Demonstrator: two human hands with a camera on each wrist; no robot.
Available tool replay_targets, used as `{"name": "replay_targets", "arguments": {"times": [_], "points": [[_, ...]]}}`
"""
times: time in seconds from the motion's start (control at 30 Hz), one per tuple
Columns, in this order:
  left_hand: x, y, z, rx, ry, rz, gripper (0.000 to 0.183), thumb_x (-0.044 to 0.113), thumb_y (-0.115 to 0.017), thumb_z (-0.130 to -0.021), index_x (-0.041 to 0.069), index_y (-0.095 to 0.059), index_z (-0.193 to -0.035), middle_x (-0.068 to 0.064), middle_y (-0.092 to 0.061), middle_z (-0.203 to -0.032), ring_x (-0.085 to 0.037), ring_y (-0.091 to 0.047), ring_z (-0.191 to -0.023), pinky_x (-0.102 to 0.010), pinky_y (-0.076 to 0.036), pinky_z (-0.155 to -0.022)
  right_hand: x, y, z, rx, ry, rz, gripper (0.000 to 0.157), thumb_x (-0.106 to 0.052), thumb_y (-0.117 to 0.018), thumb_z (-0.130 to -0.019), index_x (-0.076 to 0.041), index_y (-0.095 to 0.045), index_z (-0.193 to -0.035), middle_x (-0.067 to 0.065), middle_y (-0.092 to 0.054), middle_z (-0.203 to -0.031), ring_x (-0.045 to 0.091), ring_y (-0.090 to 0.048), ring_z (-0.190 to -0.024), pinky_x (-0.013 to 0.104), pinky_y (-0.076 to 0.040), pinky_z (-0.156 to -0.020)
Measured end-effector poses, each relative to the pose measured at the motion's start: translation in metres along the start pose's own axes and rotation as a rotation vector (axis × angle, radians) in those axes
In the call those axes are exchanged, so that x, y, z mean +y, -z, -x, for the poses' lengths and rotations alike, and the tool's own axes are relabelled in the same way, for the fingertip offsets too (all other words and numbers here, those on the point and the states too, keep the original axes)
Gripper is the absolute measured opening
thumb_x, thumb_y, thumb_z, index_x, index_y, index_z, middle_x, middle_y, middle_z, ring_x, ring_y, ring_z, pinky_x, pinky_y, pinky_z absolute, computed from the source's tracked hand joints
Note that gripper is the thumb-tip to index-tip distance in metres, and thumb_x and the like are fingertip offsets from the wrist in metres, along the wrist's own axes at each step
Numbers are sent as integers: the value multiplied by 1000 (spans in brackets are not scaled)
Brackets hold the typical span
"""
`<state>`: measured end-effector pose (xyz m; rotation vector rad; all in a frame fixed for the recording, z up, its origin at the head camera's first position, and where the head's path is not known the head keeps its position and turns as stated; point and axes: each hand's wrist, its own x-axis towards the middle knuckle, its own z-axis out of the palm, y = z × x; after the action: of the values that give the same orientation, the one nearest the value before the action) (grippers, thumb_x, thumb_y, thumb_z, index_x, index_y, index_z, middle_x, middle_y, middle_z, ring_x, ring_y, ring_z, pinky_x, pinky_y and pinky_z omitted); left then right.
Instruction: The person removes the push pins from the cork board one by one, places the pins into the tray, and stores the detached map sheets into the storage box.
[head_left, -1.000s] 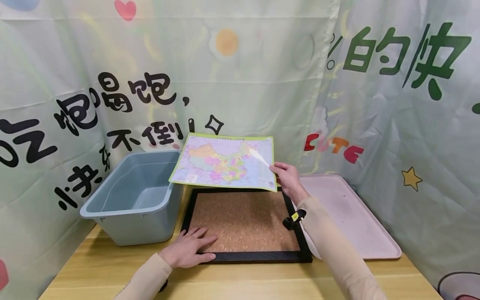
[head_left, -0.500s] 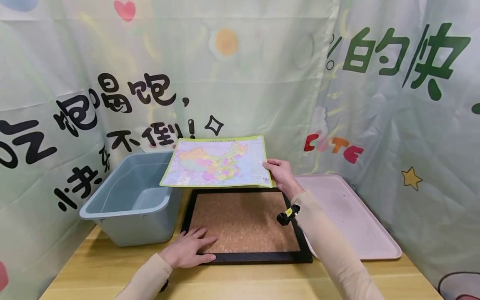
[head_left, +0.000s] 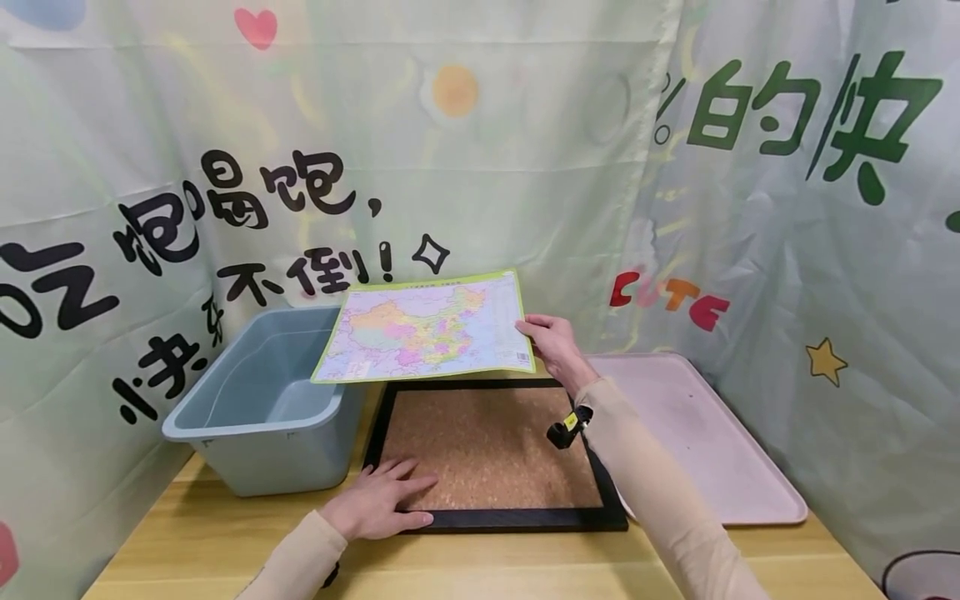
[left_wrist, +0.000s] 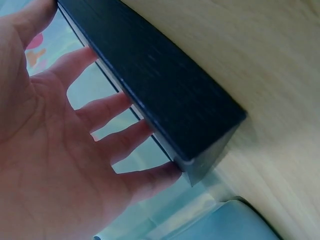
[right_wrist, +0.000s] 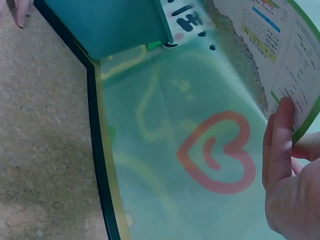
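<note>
A map sheet [head_left: 427,327] with a green border hangs tilted above the far edge of a black-framed cork board [head_left: 495,450]. My right hand [head_left: 551,342] pinches the sheet at its right edge, thumb on the printed face. In the right wrist view, the fingers of the right hand [right_wrist: 290,170] lie against the back of the sheet [right_wrist: 285,55], which carries small print. My left hand [head_left: 382,504] rests with spread fingers on the board's near left corner. In the left wrist view, its fingertips touch the black frame [left_wrist: 150,75].
A blue-grey plastic tub [head_left: 262,417] stands left of the board, its right rim partly behind the sheet. To the right lies a pale pink tray [head_left: 712,450], partly under the right forearm. Printed cloth [head_left: 525,208] hangs behind the wooden table [head_left: 525,567].
My right hand has carried the map sheet leftward, so it now overlaps more of the tub. The sheet has also turned slightly. My left hand stays on the board's corner.
</note>
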<state>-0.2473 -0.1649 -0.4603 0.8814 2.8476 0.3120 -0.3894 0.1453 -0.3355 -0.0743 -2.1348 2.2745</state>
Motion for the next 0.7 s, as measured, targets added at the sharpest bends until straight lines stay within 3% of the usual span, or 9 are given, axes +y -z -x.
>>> {"name": "replay_targets", "arguments": {"times": [0.7], "points": [[3,4,2,-15,1,24,66,66,-53,-90,27,-51,-144,-17,-40,-152,-44,-35,-140,-74,-28,-101,-20,-39,-1,-15,35,-12,31,-11,-64,-95,1,-64,-123,14,-63,-113,14,-66,-81,27,-56,-68]]}}
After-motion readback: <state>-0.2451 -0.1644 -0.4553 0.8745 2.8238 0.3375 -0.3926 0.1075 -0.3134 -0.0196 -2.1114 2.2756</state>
